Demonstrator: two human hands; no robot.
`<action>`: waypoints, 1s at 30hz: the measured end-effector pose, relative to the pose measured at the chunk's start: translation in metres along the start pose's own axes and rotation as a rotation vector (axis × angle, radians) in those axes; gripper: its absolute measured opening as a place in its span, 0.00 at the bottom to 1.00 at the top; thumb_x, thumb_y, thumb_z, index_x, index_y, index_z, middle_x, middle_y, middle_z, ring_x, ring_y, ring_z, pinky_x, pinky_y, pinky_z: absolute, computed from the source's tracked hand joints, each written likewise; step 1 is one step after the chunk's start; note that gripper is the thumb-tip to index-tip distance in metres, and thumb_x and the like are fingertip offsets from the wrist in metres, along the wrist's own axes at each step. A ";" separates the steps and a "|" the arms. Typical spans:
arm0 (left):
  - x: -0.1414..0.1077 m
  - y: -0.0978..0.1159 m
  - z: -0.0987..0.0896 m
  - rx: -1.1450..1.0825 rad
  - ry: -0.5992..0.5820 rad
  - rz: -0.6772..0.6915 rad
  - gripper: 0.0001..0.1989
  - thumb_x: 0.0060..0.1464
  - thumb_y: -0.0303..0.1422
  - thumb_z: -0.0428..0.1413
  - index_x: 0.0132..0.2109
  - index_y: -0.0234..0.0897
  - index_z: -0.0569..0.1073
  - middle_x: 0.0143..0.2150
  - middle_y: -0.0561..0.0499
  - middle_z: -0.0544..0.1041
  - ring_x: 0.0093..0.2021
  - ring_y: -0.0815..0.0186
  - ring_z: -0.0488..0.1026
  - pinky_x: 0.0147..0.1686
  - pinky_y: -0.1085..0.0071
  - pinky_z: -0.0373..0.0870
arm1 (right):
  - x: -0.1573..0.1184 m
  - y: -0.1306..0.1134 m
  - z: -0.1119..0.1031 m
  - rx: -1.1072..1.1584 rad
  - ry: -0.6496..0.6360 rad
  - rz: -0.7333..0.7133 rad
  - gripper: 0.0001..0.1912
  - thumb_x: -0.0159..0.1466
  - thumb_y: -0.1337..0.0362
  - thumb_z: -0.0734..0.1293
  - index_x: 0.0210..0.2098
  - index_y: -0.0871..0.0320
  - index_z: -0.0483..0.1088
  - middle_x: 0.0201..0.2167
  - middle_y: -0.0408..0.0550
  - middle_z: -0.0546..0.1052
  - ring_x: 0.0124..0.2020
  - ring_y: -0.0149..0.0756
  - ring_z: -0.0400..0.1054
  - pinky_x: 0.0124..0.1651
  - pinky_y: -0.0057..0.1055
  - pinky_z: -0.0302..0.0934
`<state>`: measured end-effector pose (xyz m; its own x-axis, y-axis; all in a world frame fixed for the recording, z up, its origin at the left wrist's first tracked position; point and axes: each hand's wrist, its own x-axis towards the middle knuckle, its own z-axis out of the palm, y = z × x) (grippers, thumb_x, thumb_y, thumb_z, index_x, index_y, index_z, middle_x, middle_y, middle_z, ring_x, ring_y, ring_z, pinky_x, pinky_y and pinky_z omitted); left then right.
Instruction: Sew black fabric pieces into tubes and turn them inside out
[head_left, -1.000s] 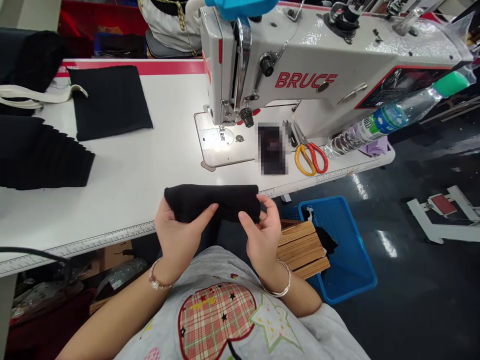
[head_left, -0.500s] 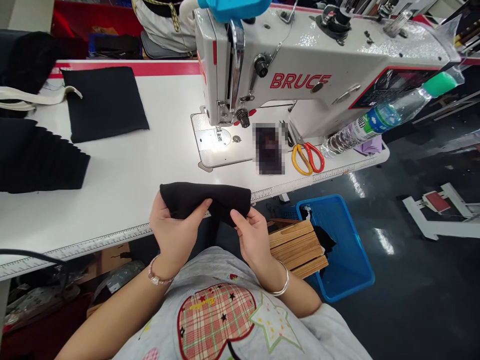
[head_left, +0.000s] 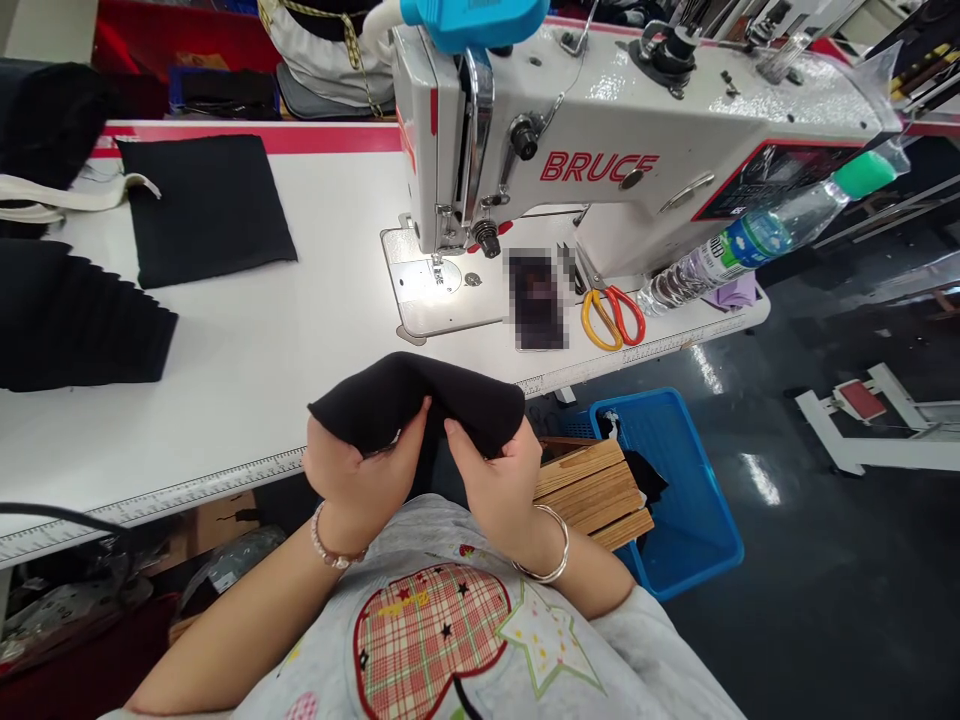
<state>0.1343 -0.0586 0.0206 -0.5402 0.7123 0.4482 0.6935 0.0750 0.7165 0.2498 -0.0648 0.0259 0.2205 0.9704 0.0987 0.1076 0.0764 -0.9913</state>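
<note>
A black fabric piece (head_left: 405,392) is held in front of my body, just over the table's front edge, bent up in a curve. My left hand (head_left: 367,480) grips its left part, thumb on the near side and the other fingers hidden under the cloth. On the right part, my right hand (head_left: 499,480) grips it the same way, its thumb close to the left one. Beyond the fabric stands a white sewing machine (head_left: 600,120) with its metal needle plate (head_left: 420,290).
A flat black square (head_left: 210,210) and a layered black stack (head_left: 82,320) lie on the white table (head_left: 247,390). Scissors (head_left: 613,318), a blurred dark object (head_left: 537,300) and a bottle (head_left: 757,235) are at right. A blue basket (head_left: 694,500) and wooden slats (head_left: 589,490) are below.
The fabric has gone from a fairly straight top edge to a raised, arched shape. Both hands have turned, and their thumbs have come closer together.
</note>
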 end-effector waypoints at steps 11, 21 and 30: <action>-0.007 -0.003 0.007 -0.067 -0.025 0.413 0.09 0.47 0.33 0.65 0.31 0.35 0.73 0.20 0.58 0.68 0.19 0.73 0.63 0.20 0.74 0.58 | 0.006 0.006 0.006 -0.235 0.065 -0.242 0.14 0.62 0.66 0.69 0.47 0.54 0.75 0.42 0.48 0.82 0.43 0.40 0.78 0.46 0.33 0.74; 0.005 0.004 -0.002 -0.068 -0.148 0.342 0.10 0.52 0.28 0.58 0.24 0.35 0.68 0.15 0.60 0.60 0.15 0.76 0.53 0.17 0.75 0.50 | 0.016 -0.008 0.003 -0.260 -0.024 -0.302 0.13 0.66 0.70 0.64 0.50 0.57 0.72 0.40 0.50 0.82 0.39 0.37 0.79 0.43 0.29 0.73; -0.002 0.001 -0.001 -0.032 -0.262 0.447 0.16 0.56 0.30 0.55 0.21 0.37 0.64 0.14 0.61 0.50 0.15 0.74 0.46 0.18 0.72 0.46 | 0.009 -0.007 0.010 -0.430 -0.078 -0.458 0.16 0.69 0.68 0.59 0.55 0.58 0.67 0.34 0.51 0.80 0.36 0.41 0.77 0.39 0.33 0.73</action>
<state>0.1357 -0.0603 0.0214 -0.0543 0.8210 0.5683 0.8119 -0.2951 0.5037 0.2416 -0.0547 0.0328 -0.0098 0.8763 0.4817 0.5580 0.4045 -0.7246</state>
